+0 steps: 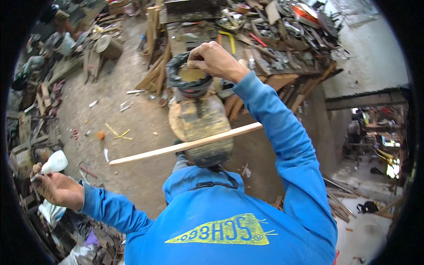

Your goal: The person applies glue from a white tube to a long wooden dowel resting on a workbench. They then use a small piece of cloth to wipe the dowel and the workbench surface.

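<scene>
Out at the far left, my left hand is closed round the narrow neck end of a small white plastic bottle. My right hand reaches over a bucket lined with black plastic. Its fingertips are pinched together; what is between them is too small to make out. Tan, powdery stuff fills part of the bucket. A long pale wooden strip lies crosswise over a worn wooden block in front of me, its right end passing behind my right sleeve.
A workbench heaped with tools and scrap wood stands beyond the bucket, with a yellow bent bar on it. A log piece and boards lie at the back left. Scraps and an orange round thing dot the floor.
</scene>
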Action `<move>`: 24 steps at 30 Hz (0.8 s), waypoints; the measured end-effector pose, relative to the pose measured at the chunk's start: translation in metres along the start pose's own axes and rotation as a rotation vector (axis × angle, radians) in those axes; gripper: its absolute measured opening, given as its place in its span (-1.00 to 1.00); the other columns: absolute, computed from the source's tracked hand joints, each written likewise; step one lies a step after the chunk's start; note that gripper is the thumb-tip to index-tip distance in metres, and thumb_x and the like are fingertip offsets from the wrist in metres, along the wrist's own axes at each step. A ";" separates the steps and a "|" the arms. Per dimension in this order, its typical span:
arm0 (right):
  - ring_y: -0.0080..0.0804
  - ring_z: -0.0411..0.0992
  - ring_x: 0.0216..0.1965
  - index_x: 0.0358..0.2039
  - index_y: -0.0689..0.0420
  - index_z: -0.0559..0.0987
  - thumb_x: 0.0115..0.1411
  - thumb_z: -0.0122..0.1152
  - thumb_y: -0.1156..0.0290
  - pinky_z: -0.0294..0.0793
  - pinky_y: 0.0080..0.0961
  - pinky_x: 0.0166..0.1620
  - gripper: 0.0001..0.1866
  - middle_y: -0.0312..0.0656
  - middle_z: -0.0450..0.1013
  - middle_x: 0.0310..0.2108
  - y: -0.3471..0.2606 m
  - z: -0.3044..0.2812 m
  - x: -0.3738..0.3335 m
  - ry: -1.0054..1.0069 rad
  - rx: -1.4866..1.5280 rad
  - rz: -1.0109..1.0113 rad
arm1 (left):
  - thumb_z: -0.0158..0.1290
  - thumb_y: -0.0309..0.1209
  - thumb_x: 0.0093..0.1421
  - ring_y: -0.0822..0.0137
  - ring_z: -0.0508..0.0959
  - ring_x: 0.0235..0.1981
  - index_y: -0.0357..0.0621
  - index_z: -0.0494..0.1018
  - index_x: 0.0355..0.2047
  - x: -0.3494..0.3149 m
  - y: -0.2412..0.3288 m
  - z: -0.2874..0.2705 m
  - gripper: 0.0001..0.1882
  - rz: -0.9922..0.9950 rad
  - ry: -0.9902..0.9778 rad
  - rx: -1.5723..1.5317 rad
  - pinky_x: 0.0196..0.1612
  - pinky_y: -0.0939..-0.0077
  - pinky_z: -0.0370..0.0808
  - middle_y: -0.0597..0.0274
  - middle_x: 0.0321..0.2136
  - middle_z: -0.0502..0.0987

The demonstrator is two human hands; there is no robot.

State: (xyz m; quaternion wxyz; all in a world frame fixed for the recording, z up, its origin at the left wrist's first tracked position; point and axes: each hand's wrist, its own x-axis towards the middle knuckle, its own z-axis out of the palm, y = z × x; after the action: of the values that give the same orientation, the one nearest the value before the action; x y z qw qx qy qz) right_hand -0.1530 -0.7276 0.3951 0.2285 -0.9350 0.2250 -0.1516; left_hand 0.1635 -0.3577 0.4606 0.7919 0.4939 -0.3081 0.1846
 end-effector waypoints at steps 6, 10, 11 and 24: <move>-0.42 0.58 -0.35 -0.32 0.21 0.69 0.17 0.30 0.20 0.54 -0.43 -0.27 -0.70 -0.12 0.62 -0.37 -0.022 -0.060 -0.130 -0.031 0.432 0.341 | -0.06 -0.47 0.36 0.28 0.42 0.00 -0.35 0.40 -0.05 -0.055 -0.022 -0.028 -0.77 -0.239 -0.136 0.113 0.19 0.35 0.27 0.11 -0.09 0.47; -0.50 0.55 -0.37 -0.35 0.16 0.70 0.14 0.35 0.36 0.52 -0.47 -0.25 -0.85 -0.20 0.62 -0.39 -0.037 -0.012 -0.205 -0.032 0.476 0.601 | -0.05 -0.47 0.35 0.28 0.46 0.00 -0.34 0.40 -0.02 -0.070 -0.029 -0.034 -0.75 -0.311 -0.144 0.130 0.18 0.37 0.31 0.08 -0.08 0.50; -0.45 0.52 -0.34 -0.37 0.13 0.69 0.06 0.40 0.42 0.49 -0.48 -0.23 -0.89 -0.25 0.59 -0.39 -0.043 0.002 -0.221 0.009 0.325 0.530 | -0.04 -0.47 0.35 0.28 0.47 -0.01 -0.33 0.39 0.00 -0.072 -0.029 -0.032 -0.74 -0.332 -0.135 0.125 0.17 0.38 0.33 0.07 -0.08 0.51; -0.33 0.35 -0.21 -0.36 0.02 0.74 -0.03 0.45 0.37 0.44 -0.39 -0.14 -0.83 -0.29 0.45 -0.34 0.053 -0.034 -0.332 0.250 0.011 0.602 | -0.05 -0.51 0.35 0.30 0.45 0.05 -0.31 0.41 0.00 -0.095 -0.010 -0.001 -0.75 -0.335 -0.245 0.093 0.23 0.36 0.27 0.08 -0.04 0.50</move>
State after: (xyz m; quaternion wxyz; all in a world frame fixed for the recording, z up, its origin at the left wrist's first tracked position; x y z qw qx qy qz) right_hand -0.4683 -0.6192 0.3370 0.2389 -0.7993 0.5170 -0.1919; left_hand 0.0999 -0.3603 0.3898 0.7444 0.5930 -0.3069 0.0030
